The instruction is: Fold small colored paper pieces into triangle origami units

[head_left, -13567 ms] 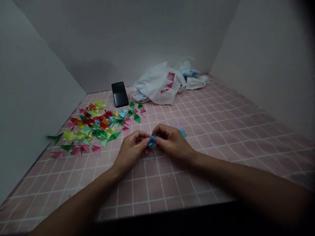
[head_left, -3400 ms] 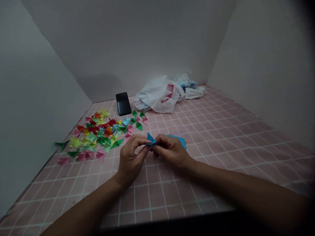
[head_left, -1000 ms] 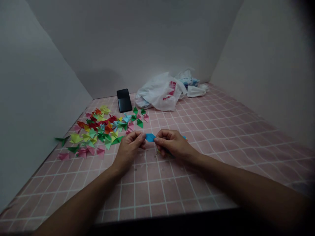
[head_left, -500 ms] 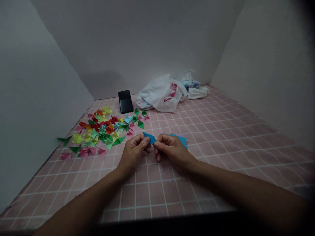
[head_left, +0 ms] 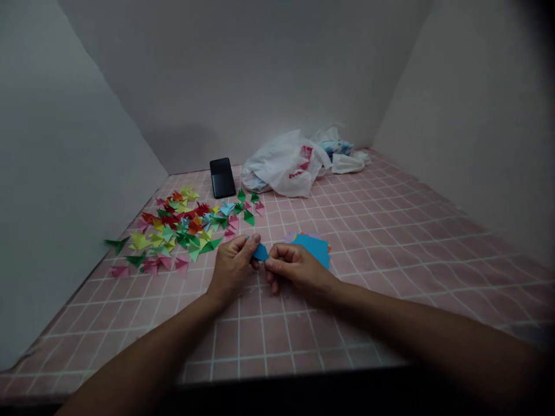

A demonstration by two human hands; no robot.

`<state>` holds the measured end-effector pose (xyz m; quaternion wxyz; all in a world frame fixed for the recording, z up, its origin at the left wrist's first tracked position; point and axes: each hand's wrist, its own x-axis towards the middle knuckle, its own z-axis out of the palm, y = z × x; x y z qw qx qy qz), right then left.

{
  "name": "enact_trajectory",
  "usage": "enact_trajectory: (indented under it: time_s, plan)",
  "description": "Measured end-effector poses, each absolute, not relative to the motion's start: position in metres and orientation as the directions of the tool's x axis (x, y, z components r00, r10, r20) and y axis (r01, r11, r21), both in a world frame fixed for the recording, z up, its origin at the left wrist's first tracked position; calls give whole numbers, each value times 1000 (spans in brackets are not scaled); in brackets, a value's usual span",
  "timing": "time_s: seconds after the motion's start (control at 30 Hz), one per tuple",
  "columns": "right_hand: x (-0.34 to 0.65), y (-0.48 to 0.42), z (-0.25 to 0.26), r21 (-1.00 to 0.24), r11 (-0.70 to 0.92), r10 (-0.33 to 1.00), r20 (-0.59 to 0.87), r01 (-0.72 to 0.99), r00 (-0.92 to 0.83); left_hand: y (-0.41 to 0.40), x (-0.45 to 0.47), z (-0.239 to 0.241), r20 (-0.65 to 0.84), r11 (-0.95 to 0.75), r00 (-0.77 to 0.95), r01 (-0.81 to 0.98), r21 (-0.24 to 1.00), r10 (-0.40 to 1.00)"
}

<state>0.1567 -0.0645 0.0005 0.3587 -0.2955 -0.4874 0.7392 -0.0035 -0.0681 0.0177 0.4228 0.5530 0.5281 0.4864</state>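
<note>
Paper triangles (head_left: 173, 231) cover the left side of your mat (head_left: 381, 271), dozens of them, too many and too overlapped to count exactly. They're small, crisp folded shapes in red, orange, yellow, green, pink and light blue, and a few strays sit apart from the main heap.

You've got two hands in shot and one blue piece (head_left: 261, 252) between them, just past the heap's right edge and above the mat. Your left hand (head_left: 234, 268) is clenched around it, with the thumb up on top and the fingers curled behind. Your right hand (head_left: 299, 268) comes in from the other side and pinches the piece's lower end with its fingertips (head_left: 269, 263). Both forearms reach in from the bottom corners, wrists low, knuckles up.

Right beside your right hand is one paper stack (head_left: 314, 249), flat square sheets with blue on top and orange and lilac edges poking out.

Further back there's one black phone (head_left: 222, 178), glossy, just behind the heap. To its right is one crumpled white plastic bag (head_left: 277, 170) with red print, and the mat's pink tiles have thin white grid lines.
</note>
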Motion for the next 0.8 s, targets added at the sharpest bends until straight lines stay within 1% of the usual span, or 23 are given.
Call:
enact_trajectory:
  time_s: [0.1, 0.2, 0.3, 0.37, 0.43, 0.5, 0.6, 0.7, 0.8]
  plan:
    - [157, -64, 0, -934, -260, 816, -78, -243, -572, -69, -4, 19, 112, -109, 2, 232, 967, 994]
    - [157, -64, -1, -938, -262, 813, -87, -227, -576, -69, -5, 18, 124, -120, -2, 242, 963, 992]
    - [157, -65, 0, -946, -243, 835, -91, -216, -543, -65, -6, 14, 82, -81, -2, 147, 986, 997]
    - [157, -64, 0, -952, -217, 865, -85, -216, -495, -62, -7, 12, 29, -31, 42, 56, 998, 999]
    - [158, -63, 1, -960, -190, 887, -78, -207, -454, -60, -6, 11, -23, 22, 110, 5, 1000, 994]
    - [158, -62, 1, -967, -169, 895, -70, -190, -440, -61, -5, 11, -54, 57, 157, -15, 998, 986]
    - [158, -61, 0, -969, -160, 885, -56, -190, -463, -64, -2, 14, -32, 37, 135, -30, 999, 990]
    - [158, -61, -1, -956, -195, 865, -62, -221, -499, -67, -2, 16, -5, 8, 109, -20, 1000, 994]
    - [158, -60, -2, -943, -245, 848, -96, -226, -521, -66, -3, 14, -29, 32, 85, -39, 999, 996]
